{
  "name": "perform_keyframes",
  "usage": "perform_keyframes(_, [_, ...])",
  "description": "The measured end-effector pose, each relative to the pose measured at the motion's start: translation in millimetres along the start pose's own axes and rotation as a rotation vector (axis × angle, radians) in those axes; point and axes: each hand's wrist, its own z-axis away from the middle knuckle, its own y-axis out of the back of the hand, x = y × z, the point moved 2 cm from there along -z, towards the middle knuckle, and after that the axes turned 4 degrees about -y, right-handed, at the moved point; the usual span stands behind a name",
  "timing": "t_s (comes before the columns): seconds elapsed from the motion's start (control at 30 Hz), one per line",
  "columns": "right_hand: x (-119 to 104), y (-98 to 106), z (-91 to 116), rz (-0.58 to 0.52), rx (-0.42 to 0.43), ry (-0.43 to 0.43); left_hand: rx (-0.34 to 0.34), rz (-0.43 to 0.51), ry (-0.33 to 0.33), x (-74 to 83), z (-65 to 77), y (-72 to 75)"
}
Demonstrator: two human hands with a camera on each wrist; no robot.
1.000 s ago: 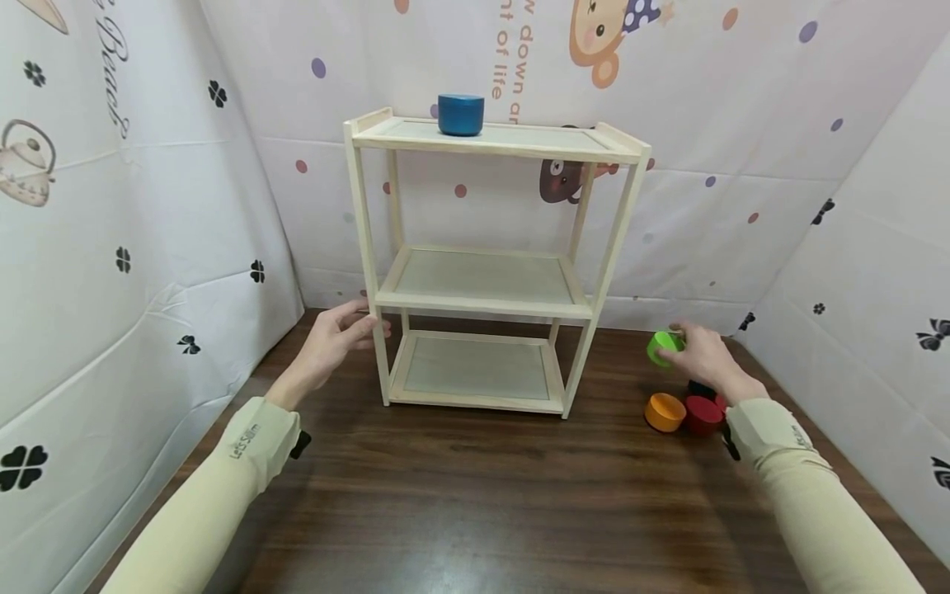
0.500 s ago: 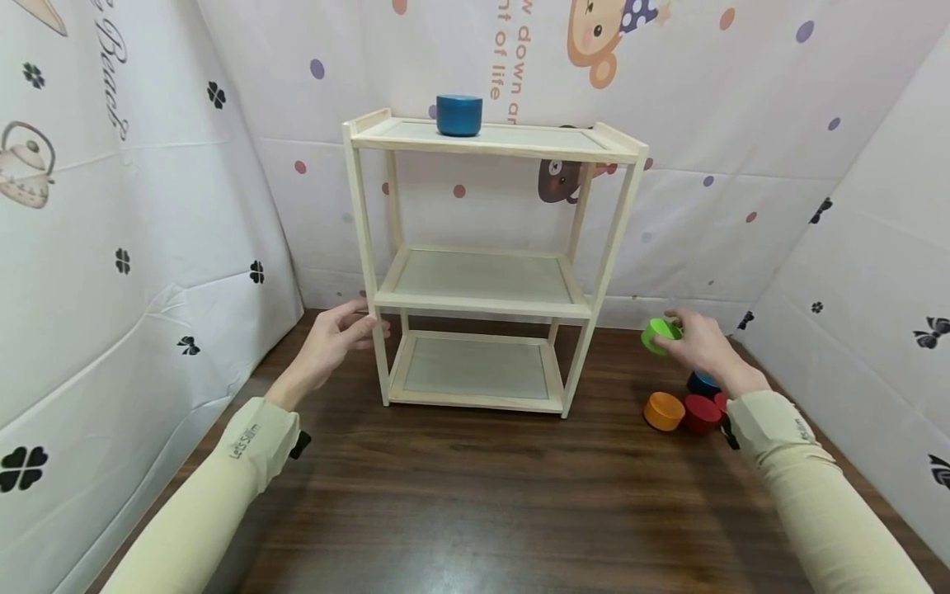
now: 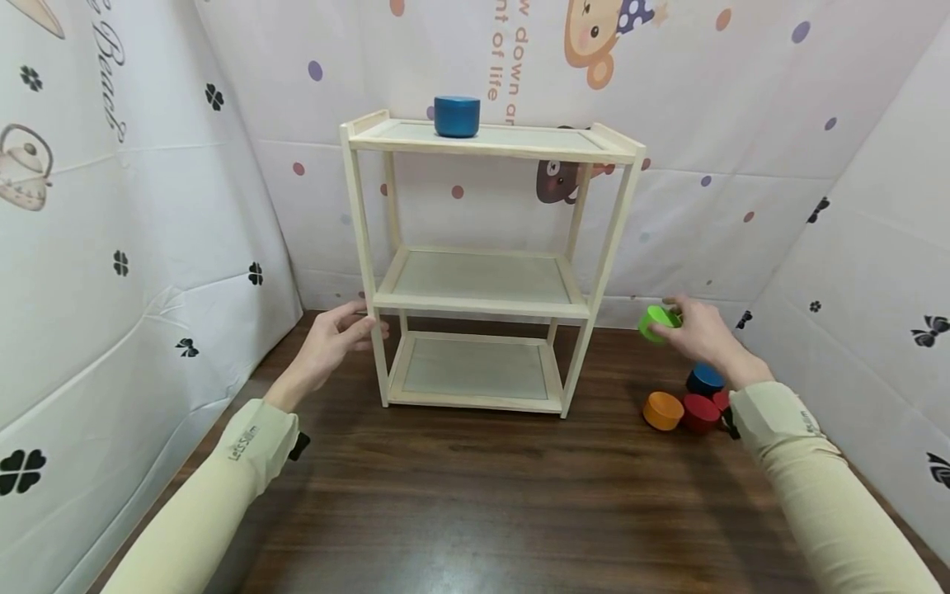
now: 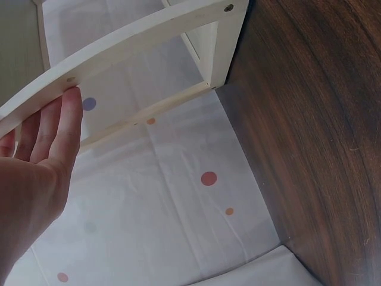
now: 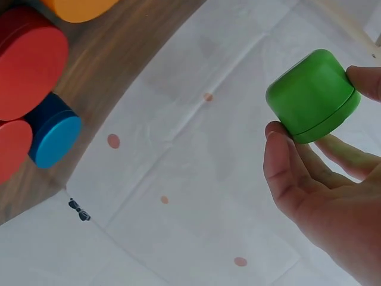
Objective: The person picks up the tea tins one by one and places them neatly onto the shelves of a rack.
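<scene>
Fingers of the right hand [image 3: 701, 334] closed just to the width of the green container [image 5: 312, 95], thumb on one side, fingertips on the other; a pinch, palm clear of it. Held in the air, right of the wooden rack [image 3: 478, 276]. Against a second ago it is higher and slightly nearer the rack, and more of the dark blue container [image 3: 704, 379] shows. Judgement: pick-up done, carry begun, nothing set down yet. Looks: bright green, squat, round, edge softened, smooth sides, a fine seam near one end; tilted in the grip. The left hand [image 3: 326, 342] lies loosely straight-fingered at the left front post [image 3: 363, 239], thumb before it, other fingers reaching behind; how firmly, cannot tell. Farther out, on the dark surface [image 3: 475, 495]: orange container [image 3: 663, 411], red container [image 3: 700, 414], second red container [image 3: 721, 401] partly hidden. Blue container [image 3: 457, 117] on the rack's top shelf.
</scene>
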Motion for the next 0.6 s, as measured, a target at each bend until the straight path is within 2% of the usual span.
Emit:
perform_keyframes(0.3, [-5.5, 9.9, 0.3, -0.033, 0.020, -0.008, -0.001, 0.016, -0.010, 0.1, -1.7, -3.3])
perform_keyframes(0.6, [-9.1, 9.2, -0.4, -0.048, 0.023, 0.003, -0.011, 0.017, -0.023, 0.4, 0.6, -3.0])
